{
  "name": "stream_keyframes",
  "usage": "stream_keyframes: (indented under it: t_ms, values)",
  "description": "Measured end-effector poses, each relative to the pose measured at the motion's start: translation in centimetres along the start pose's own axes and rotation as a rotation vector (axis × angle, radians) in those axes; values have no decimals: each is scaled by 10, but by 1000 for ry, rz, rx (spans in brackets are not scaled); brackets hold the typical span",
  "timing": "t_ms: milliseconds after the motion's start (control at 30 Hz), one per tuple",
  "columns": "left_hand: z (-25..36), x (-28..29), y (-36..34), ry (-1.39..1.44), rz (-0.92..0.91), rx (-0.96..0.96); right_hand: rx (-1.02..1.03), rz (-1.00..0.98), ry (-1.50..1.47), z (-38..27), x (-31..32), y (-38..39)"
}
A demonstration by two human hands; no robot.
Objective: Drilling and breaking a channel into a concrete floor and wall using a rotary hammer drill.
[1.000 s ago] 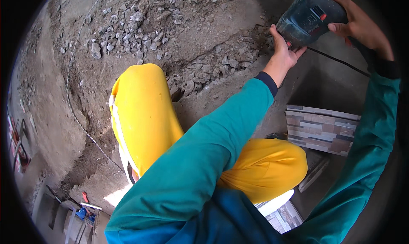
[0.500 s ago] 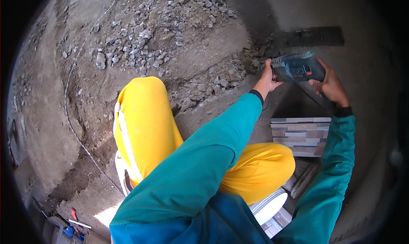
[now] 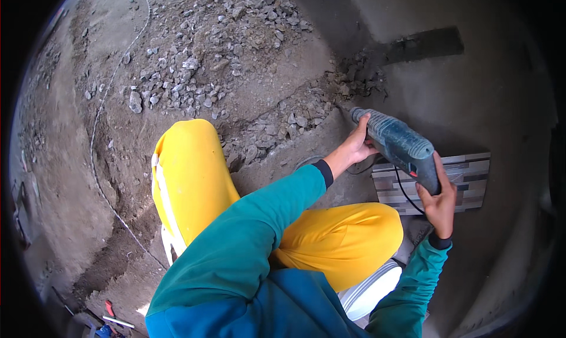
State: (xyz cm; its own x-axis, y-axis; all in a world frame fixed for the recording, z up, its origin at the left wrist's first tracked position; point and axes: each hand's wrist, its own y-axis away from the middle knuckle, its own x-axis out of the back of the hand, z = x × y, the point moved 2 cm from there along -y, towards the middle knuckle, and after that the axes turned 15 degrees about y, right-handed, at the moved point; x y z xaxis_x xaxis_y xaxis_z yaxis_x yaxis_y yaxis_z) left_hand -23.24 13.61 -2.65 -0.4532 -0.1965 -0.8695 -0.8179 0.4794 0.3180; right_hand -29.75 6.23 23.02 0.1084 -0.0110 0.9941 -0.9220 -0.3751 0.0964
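Observation:
A dusty dark teal power drill (image 3: 402, 142) with a red switch is held over the right part of the floor, its nose angled up-left toward broken rubble. My left hand (image 3: 357, 143) is closed around its front section. At the rear grip my right hand (image 3: 439, 201) is wrapped, thumb along the handle's side. A black cord (image 3: 405, 192) loops down under the tool. Beneath and behind it lie patterned wood-look tiles (image 3: 474, 199). The very tip of the drill is hard to make out against the dark ground.
Broken concrete chunks (image 3: 191, 64) cover the upper middle. A thin pale line (image 3: 100, 114) runs across the dirt at left. A dark rectangular patch (image 3: 430, 43) marks the grey surface at upper right. My yellow-trousered legs fill the lower middle; a red-handled tool (image 3: 109, 307) lies lower left.
Both hands have brought the drill down from the upper right and turned it, so its nose now points up-left and its rear faces down-right. More grey surface shows at upper right.

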Motion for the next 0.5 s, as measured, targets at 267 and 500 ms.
stream_keyframes:
  t_ms: [267,500]
  values:
    - [51,-83,-11,0,-140,-85,-189,-173,-160,1,62,-100]
    - [107,-42,-64,189,-16,-321,320,-237,2,-27,12,-214]
